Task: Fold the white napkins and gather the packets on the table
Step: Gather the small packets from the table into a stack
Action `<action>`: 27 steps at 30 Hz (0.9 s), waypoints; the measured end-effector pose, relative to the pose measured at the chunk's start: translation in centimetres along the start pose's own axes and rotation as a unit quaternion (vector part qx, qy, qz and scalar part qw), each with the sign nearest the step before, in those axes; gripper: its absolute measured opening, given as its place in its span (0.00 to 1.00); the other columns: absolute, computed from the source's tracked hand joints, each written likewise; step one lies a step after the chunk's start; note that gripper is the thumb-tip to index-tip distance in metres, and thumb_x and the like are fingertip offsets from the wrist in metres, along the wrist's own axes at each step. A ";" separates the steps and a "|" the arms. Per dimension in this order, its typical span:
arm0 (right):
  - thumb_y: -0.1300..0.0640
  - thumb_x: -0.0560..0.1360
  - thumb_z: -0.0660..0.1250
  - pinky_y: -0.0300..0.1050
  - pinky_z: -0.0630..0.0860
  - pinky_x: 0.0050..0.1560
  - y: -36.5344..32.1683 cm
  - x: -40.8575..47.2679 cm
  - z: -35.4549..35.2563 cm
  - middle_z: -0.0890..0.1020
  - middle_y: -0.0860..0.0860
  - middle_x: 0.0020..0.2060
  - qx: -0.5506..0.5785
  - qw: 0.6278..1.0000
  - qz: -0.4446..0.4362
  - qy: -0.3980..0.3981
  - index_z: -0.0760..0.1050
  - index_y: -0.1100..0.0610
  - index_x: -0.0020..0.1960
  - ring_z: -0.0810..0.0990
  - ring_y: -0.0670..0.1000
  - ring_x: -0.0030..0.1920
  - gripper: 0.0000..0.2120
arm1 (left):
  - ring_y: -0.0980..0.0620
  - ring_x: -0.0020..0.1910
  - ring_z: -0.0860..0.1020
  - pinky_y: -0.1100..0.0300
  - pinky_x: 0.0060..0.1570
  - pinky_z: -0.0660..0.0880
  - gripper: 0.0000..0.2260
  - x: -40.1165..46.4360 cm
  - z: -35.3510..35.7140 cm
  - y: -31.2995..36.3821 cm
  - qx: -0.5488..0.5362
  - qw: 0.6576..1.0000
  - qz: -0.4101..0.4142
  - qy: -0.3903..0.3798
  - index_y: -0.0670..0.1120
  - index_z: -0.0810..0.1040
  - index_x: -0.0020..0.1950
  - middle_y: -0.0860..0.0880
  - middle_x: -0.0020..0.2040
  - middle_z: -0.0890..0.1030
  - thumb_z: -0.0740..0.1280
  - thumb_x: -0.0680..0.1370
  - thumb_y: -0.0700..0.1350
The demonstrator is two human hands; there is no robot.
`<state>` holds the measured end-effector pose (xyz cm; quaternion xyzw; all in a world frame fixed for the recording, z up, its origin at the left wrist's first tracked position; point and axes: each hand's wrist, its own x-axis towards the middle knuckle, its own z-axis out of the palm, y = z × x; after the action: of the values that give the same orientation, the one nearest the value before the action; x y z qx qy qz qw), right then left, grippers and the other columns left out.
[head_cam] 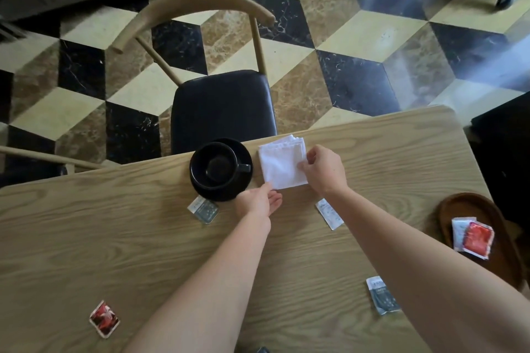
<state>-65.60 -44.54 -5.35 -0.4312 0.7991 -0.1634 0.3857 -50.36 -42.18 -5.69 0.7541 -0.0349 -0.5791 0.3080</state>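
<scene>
A folded white napkin (pixel 282 162) lies near the far edge of the wooden table (pixel 114 238). My right hand (pixel 322 169) pinches its right edge. My left hand (pixel 258 202) touches the napkin's near left corner with straight fingers. Loose packets lie around: a grey one (pixel 203 210) below the saucer, a white one (pixel 329 213) by my right forearm, a grey-white one (pixel 383 295) at the near right, and a red one (pixel 104 318) at the near left. A wooden tray (pixel 464 206) at the right holds a red packet (pixel 477 239) over a white packet (pixel 459 231).
A black cup on a black saucer (pixel 220 169) stands just left of the napkin. A chair with a black seat (pixel 222 107) is tucked at the table's far edge. Part of a dark packet (pixel 262 349) shows at the bottom edge.
</scene>
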 end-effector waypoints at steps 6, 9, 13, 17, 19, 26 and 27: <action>0.55 0.73 0.71 0.46 0.71 0.41 0.4 0.8 0.4 0.80 0.49 0.40 -0.008 1.000 0.001 0.010 0.74 0.53 0.41 0.78 0.54 0.44 0.07 | 0.45 0.30 0.84 0.56 0.30 0.81 0.06 1.0 0.5 -0.5 -0.011 0.999 0.009 0.034 0.31 0.80 0.44 0.37 0.35 0.83 0.74 0.74 0.34; 0.54 0.72 0.73 0.48 0.75 0.43 0.5 0.9 0.7 0.80 0.49 0.39 -0.002 1.000 0.003 0.026 0.74 0.52 0.40 0.79 0.54 0.43 0.08 | 0.45 0.31 0.85 0.57 0.30 0.81 0.07 1.2 0.7 -0.9 -0.016 0.999 0.019 0.041 0.32 0.79 0.44 0.38 0.35 0.84 0.75 0.73 0.35; 0.54 0.73 0.72 0.49 0.76 0.45 0.4 0.0 0.8 0.82 0.49 0.42 0.007 0.999 0.000 0.038 0.76 0.54 0.46 0.79 0.54 0.44 0.07 | 0.44 0.34 0.85 0.52 0.35 0.84 0.08 0.0 0.2 -0.7 0.000 1.000 0.023 0.009 0.37 0.76 0.50 0.39 0.39 0.83 0.72 0.76 0.38; 0.50 0.73 0.73 0.46 0.72 0.49 1.1 -3.2 1.3 0.78 0.51 0.52 0.067 0.991 0.013 0.113 0.74 0.56 0.59 0.76 0.48 0.47 0.18 | 0.45 0.34 0.85 0.52 0.37 0.84 0.07 -2.1 -3.1 -1.3 0.009 0.999 0.026 -0.027 0.41 0.74 0.54 0.40 0.40 0.83 0.69 0.78 0.38; 0.51 0.73 0.73 0.45 0.72 0.51 1.0 -6.3 2.5 0.78 0.51 0.51 0.107 0.982 -0.001 0.156 0.74 0.56 0.58 0.75 0.47 0.47 0.17 | 0.48 0.32 0.84 0.56 0.34 0.83 0.05 -2.9 -6.6 -2.1 0.021 0.998 0.042 -0.035 0.42 0.77 0.52 0.44 0.36 0.84 0.68 0.77 0.38; 0.57 0.75 0.70 0.47 0.77 0.43 -1.3 -19.5 12.2 0.82 0.46 0.37 0.087 0.993 -0.071 -0.025 0.78 0.54 0.45 0.80 0.47 0.39 0.01 | 0.52 0.25 0.78 0.59 0.25 0.75 0.03 -2.2 -24.2 -6.0 0.024 0.996 0.068 0.050 0.42 0.77 0.45 0.44 0.32 0.80 0.67 0.78 0.36; 0.57 0.75 0.70 0.45 0.76 0.43 -2.0 -21.1 13.8 0.82 0.45 0.37 0.073 0.993 -0.076 -0.054 0.79 0.53 0.45 0.80 0.46 0.39 0.01 | 0.52 0.24 0.77 0.59 0.25 0.74 0.03 -1.7 -27.1 -6.4 0.012 0.995 0.067 0.076 0.42 0.76 0.44 0.44 0.32 0.80 0.67 0.78 0.36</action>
<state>-47.06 -27.54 -3.10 -0.4696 0.7279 -0.2264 0.4455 -28.63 -24.84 -3.67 0.7956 -0.0690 -0.4979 0.3382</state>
